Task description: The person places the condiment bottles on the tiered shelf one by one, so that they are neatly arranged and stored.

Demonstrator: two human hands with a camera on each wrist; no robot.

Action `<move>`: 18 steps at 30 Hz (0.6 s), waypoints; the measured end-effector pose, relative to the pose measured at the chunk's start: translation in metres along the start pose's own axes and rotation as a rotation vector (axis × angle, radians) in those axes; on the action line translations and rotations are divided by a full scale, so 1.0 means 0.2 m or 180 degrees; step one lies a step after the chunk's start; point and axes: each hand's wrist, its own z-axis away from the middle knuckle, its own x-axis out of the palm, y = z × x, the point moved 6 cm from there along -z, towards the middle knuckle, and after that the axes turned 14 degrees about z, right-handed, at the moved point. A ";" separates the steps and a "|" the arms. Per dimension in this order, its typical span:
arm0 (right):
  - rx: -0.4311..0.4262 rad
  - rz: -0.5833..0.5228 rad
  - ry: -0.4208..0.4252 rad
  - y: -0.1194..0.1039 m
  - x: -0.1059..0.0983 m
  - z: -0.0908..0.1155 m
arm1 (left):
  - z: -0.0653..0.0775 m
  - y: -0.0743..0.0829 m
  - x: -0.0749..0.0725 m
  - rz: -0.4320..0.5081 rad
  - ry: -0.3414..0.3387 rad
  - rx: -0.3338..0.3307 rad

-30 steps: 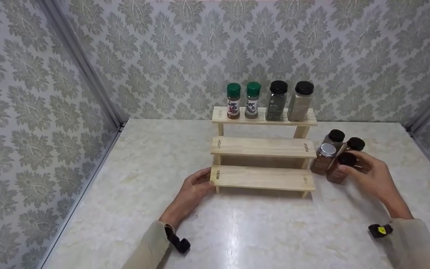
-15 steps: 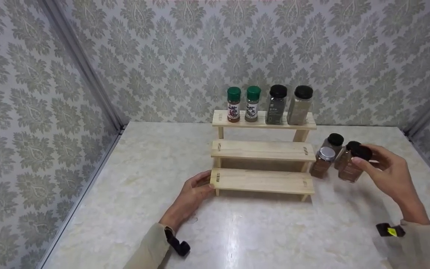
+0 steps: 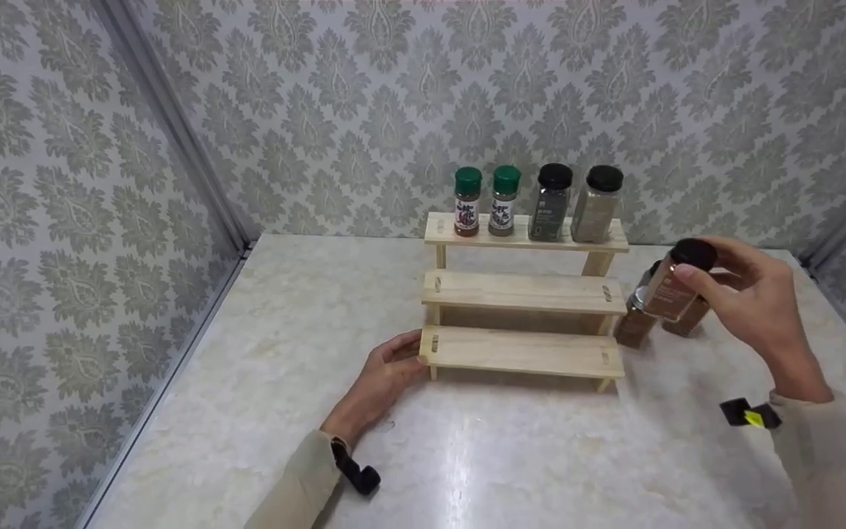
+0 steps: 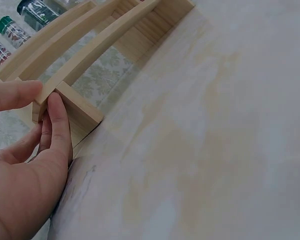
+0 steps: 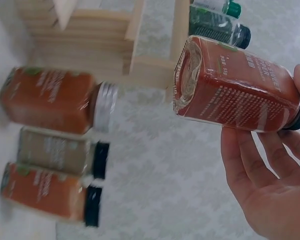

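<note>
My right hand (image 3: 757, 297) grips a black-capped spice jar (image 3: 671, 290) of red-brown powder near its cap. The jar is lifted and slightly tilted, overlapping other jars in the head view; the right wrist view shows its glass base. My left hand (image 3: 386, 378) holds the left end of the three-tier wooden spice rack's lowest shelf (image 3: 522, 350). In the left wrist view, the thumb lies on the shelf's end (image 4: 97, 52) and the fingers curl beneath. On the top shelf (image 3: 441, 229) stand two green-capped bottles (image 3: 501, 209) and two black-capped jars (image 3: 550, 211).
Right of the rack, a silver-capped jar (image 5: 50, 100), a black-capped jar of pale powder (image 5: 55, 151) and a black-capped orange-brown jar (image 5: 45, 192) stand close together on the marbled table (image 3: 305, 308). Patterned wall panels (image 3: 393, 110) rise behind and at the sides.
My right hand has lifted the black-capped jar from the group on the table, first shifting right, then up and slightly left. My left hand stays at the rack's lowest shelf.
</note>
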 end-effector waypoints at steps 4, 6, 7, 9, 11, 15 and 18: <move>-0.0057 -0.0131 -0.0055 -0.09 0.06 -0.07 | -0.01 0.00 0.00 -0.0014 0.0016 -0.0032; -0.0078 -0.0218 -0.0089 -0.13 0.09 -0.11 | -0.02 0.00 0.01 -0.0053 0.0015 -0.0031; -0.0093 -0.0257 -0.0096 -0.16 0.11 -0.13 | -0.02 0.00 0.01 -0.0063 0.0020 -0.0028; -0.0130 -0.0318 -0.0119 -0.20 0.15 -0.16 | -0.02 0.00 0.01 -0.0071 0.0024 -0.0012; -0.0148 -0.0368 -0.0146 -0.25 0.19 -0.19 | -0.02 0.01 0.00 -0.0096 0.0033 0.0000; -0.0146 -0.0497 -0.0228 -0.33 0.28 -0.23 | -0.01 0.01 0.00 -0.0106 0.0058 -0.0011; -0.0181 -0.0551 -0.0290 -0.38 0.34 -0.26 | -0.01 0.00 0.00 -0.0112 0.0062 -0.0023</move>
